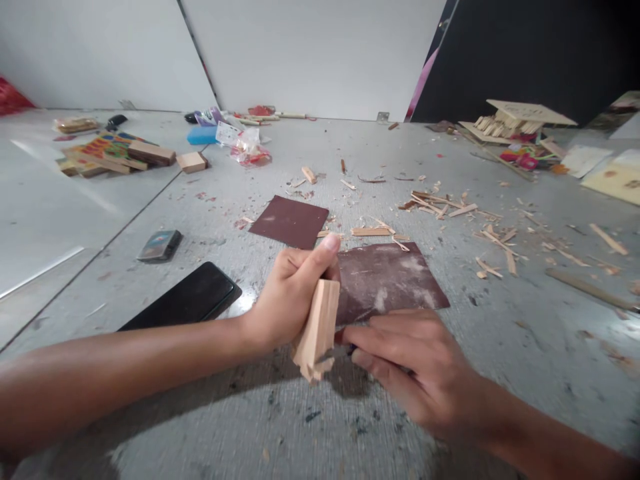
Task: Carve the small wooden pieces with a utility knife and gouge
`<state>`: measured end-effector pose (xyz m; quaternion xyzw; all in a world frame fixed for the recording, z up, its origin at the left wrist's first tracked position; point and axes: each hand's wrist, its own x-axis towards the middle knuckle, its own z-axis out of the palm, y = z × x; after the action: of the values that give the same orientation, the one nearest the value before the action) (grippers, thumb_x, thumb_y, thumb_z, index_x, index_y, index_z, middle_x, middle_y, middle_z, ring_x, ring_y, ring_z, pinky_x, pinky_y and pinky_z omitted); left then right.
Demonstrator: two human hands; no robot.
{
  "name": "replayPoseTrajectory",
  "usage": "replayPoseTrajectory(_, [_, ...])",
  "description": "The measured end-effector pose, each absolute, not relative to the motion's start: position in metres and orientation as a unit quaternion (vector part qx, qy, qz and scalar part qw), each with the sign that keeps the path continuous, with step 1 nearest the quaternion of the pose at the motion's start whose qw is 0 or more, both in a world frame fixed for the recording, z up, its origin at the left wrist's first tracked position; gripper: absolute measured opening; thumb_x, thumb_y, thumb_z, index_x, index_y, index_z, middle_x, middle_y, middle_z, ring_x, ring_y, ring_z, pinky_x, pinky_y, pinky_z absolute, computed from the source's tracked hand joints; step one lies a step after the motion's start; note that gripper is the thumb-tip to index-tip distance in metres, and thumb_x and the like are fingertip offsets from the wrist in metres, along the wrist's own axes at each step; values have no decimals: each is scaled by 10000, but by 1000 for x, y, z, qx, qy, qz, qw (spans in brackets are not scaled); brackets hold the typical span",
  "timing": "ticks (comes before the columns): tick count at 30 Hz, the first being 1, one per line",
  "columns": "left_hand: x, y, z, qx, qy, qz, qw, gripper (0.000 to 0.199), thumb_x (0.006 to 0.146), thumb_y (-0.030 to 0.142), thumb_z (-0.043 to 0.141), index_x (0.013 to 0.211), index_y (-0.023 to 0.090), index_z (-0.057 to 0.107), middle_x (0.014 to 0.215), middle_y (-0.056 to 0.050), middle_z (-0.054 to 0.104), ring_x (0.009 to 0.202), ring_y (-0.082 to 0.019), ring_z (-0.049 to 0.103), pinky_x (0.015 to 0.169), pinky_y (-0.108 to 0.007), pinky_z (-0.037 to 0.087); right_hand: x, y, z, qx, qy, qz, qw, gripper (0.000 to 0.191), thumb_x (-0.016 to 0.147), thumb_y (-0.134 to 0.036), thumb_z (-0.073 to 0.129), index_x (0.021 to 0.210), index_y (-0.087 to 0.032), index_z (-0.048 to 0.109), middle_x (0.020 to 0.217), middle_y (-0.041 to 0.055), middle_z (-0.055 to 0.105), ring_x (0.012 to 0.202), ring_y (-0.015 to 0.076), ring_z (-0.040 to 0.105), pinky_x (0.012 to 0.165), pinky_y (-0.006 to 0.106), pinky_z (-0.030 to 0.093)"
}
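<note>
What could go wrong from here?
The jagged lower end of the wooden piece might splinter further or prick fingers. The right hand works close beside it with a mostly hidden dark object; if that is sharp, a slip could cut. The left forearm passes right by the phone and might nudge it.

A square brown paper sheet point(290, 219) is being flanked by a black rectangular glass-faced phone point(185, 297) front-left and a larger brown rectangular paper sheet point(395, 277) front-right.
</note>
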<state>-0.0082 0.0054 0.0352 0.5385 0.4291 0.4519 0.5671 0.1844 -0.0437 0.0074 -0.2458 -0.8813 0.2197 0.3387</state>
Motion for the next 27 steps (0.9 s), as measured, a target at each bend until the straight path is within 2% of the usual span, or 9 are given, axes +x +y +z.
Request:
replayPoseTrajectory(4, [-14,24,43,516,440,542,497,642,973,591,540,471,204,440,403,25,404,392,-93,409,391,-240,321,183,-46,1,-212,-917,219,256,266,1030,-217,483,1040,-152,741,614,-15,558,530,152,459,541,324,317])
replayPoseTrajectory(7, [-15,26,38,543,425,555,464,647,968,619,535,483,199,455,426,23,415,403,-90,376,407,-256,290,186,-40,2,-240,-891,239,302,253,1041,-227,497,1048,-132,731,676,5,636,581,146,536,578,311,372])
replayPoseTrajectory(12, [-13,19,18,612,455,484,429,640,996,637,436,538,193,487,489,19,440,446,-96,360,444,-264,282,203,-31,8,-308,-850,242,353,187,1019,-176,548,1122,-186,703,963,20,781,819,142,711,744,276,491])
replayPoseTrajectory(16, [-15,19,13,643,465,437,423,555,1015,550,427,603,184,492,555,31,427,517,-104,353,501,-257,304,214,-29,10,-359,-839,226,340,241,1020,-163,518,1183,-257,667,1060,-12,781,953,138,732,790,248,513])
replayPoseTrajectory(19, [-18,21,17,664,463,393,435,477,1031,472,383,690,175,534,638,18,479,601,-123,414,577,-262,350,217,-26,8,-380,-835,225,328,270,1019,-158,506,1219,-279,642,1103,-25,772,1008,130,727,861,239,520])
replayPoseTrajectory(21, [-20,23,19,679,451,363,451,341,985,393,431,765,173,571,696,6,524,670,-144,467,627,-275,374,219,-23,7,-393,-831,223,326,267,1019,-170,510,1228,-281,632,1097,-26,770,992,128,728,871,239,526])
replayPoseTrajectory(23, [-22,25,20,693,433,331,471,148,874,282,484,854,177,586,733,6,541,698,-156,483,640,-287,375,220,-20,6,-408,-826,213,326,261,1018,-182,513,1235,-280,622,1083,-23,770,965,129,730,849,238,534])
replayPoseTrajectory(24, [-23,26,20,701,423,316,480,143,808,235,489,899,179,585,746,7,540,700,-158,480,638,-292,370,220,-19,6,-414,-824,205,328,260,1019,-185,513,1237,-280,617,1080,-21,770,960,129,730,841,237,537])
replayPoseTrajectory(27, [-23,27,19,725,390,283,492,321,675,172,471,978,180,578,813,-5,542,743,-171,478,668,-314,374,222,-17,2,-425,-822,184,332,274,1020,-174,504,1248,-286,605,1099,-18,764,982,125,725,849,229,540])
